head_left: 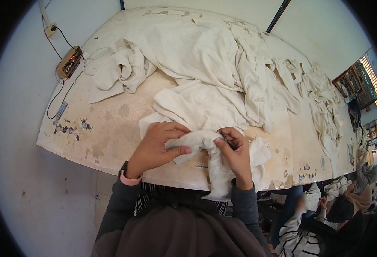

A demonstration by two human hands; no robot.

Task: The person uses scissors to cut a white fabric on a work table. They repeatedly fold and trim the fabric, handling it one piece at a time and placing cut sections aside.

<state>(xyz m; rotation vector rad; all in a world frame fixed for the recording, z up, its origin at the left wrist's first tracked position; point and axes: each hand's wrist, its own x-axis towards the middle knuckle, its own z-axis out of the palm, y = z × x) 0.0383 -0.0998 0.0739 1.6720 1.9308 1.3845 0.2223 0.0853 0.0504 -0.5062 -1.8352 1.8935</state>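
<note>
An off-white cloth garment (pixel 197 139) lies bunched at the table's near edge, part of it hanging over the edge toward my lap. My left hand (pixel 160 143) holds its left side, thumb below and fingers curled over the fabric. With thumb and fingers pinched together, my right hand (pixel 236 152) grips a raised fold of the same cloth. Something small and dark shows among the right fingers; its kind is too hidden to tell. Loose threads hang from the fabric between the hands.
A big pile of off-white cloth (pixel 193 51) spreads over the pale, worn table (pixel 111 124). At the left stand a brown box with red lights (pixel 69 62), its cables and a small grey remote (pixel 61 110). Other people (pixel 317 214) handle cloth at the lower right.
</note>
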